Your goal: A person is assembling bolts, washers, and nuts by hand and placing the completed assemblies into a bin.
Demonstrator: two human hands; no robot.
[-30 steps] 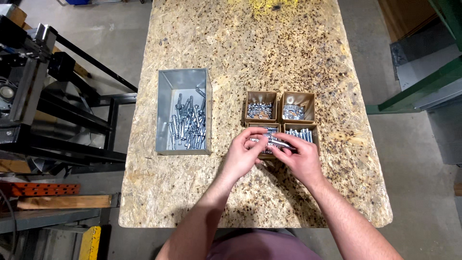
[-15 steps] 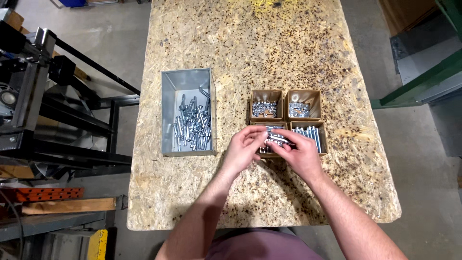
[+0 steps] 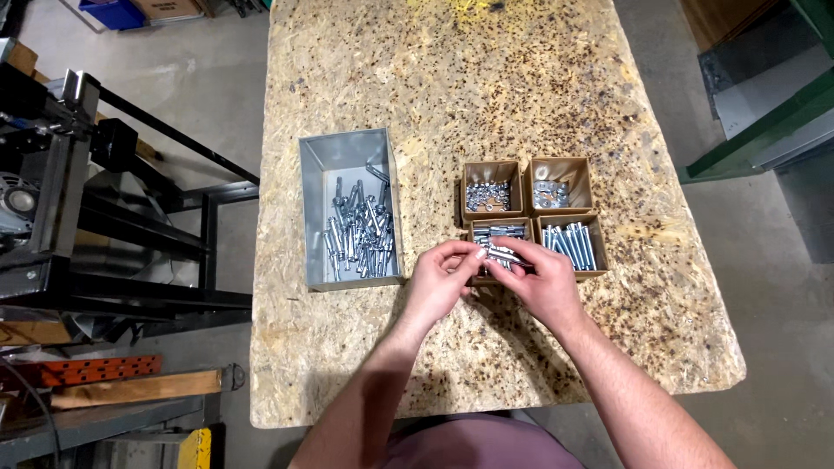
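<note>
Holding a bolt [image 3: 504, 254] over a box [image 3: 498, 233], left hand [image 3: 441, 282] and right hand [image 3: 543, 280] both pinching it shut, ready for sorting.

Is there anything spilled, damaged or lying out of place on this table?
Nothing stands out. The bolts lie inside the grey bin and four small brown boxes; none lie loose on the table.

Bin [image 3: 320, 187] left of four boxes [image 3: 530, 187], all on table [image 3: 434, 78]

Both hands [image 3: 495, 278] on bolt [image 3: 504, 255]
</note>
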